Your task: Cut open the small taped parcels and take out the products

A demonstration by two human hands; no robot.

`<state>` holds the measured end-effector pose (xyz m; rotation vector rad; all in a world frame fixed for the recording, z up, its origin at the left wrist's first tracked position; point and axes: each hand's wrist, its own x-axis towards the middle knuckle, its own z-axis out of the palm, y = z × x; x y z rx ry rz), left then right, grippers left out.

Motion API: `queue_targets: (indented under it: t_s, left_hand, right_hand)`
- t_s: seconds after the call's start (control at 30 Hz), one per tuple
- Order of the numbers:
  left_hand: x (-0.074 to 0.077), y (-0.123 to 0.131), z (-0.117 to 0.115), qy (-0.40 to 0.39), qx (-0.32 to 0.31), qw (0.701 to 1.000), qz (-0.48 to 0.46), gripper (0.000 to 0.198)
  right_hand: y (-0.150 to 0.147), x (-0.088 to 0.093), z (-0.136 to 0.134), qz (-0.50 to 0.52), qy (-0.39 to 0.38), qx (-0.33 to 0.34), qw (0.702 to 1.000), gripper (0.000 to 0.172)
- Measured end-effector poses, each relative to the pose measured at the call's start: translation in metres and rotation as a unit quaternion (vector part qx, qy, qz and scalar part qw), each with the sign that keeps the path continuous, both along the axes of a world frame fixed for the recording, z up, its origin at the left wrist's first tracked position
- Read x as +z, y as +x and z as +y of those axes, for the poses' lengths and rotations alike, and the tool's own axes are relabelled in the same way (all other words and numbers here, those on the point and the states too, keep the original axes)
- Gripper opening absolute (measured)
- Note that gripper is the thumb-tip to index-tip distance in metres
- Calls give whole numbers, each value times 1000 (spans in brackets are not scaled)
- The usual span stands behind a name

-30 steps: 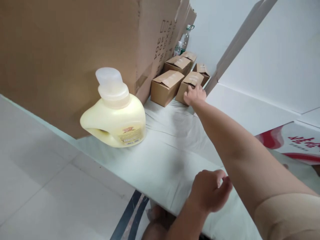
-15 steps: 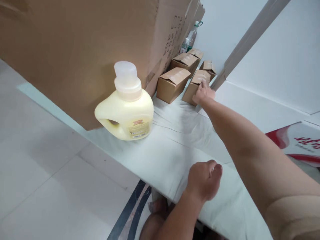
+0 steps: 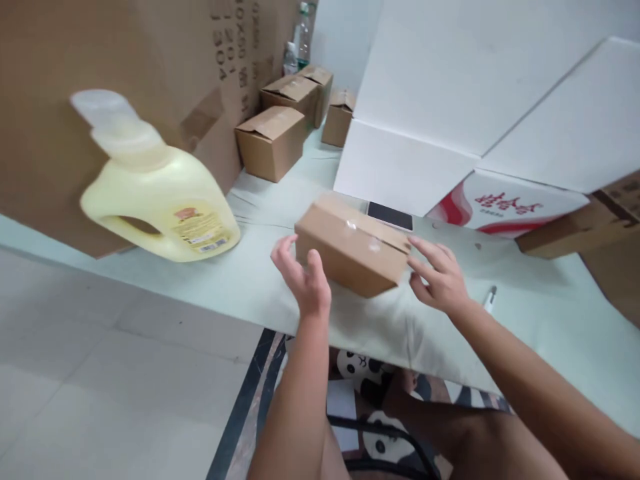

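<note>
A small brown cardboard box [image 3: 350,250] with a taped top lies slantwise over the cloth-covered table, between my two hands. My left hand [image 3: 305,277] is at its left end, fingers apart and curved, thumb up in front of the box's side; whether it touches the box I cannot tell. At the right end, my right hand [image 3: 437,273] has its fingers stretched out and spread, with the fingertips at the box's edge. Behind the box lies a dark-screened phone [image 3: 390,216]. A pale yellow jug [image 3: 160,200] with a translucent cap stands to the left.
Several similar boxes [image 3: 273,143] stand at the back beside a large carton [image 3: 200,53], with clear plastic bottles [image 3: 303,37] behind. A white and red carton [image 3: 510,203] and a pen-like object [image 3: 490,298] are on the right. The table's front edge [image 3: 240,318] runs above my legs.
My right hand has come back from the far boxes, and one box is now near the front between my hands. My left hand has opened from a fist. The view has turned right.
</note>
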<state>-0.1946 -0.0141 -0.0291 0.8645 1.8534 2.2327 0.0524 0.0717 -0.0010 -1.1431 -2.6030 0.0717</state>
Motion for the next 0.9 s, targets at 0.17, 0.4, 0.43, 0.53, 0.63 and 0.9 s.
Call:
queue_targets:
  t_s: [0.17,0.4,0.43,0.53,0.63,0.9]
  left_hand:
    - [4,24,10,-83,-301,950,12,37]
    - [5,72,30,-157,-510,845,-42,64]
    - [7,76,32,-153,-531,830,-67,62]
    - [10,84,39,-136,-558,809,-126,50]
    - [13,94,41,-134,-543,817,-140,45]
    - [11,135,19,-132,-493,847,-147,48]
  right_hand:
    - [104,-52,-52,166,-19,-259,951,52]
    - [155,-61,-20,80,-110,-418,898,52]
    - [162,-61,-18,67,-119,-419,898,49]
    - [182,-65,-18,75,-132,-428,891,38]
    - [198,-70,-22,135,-132,-438,879,42]
    - [196,-53,-26,667,-170,-342,640,60]
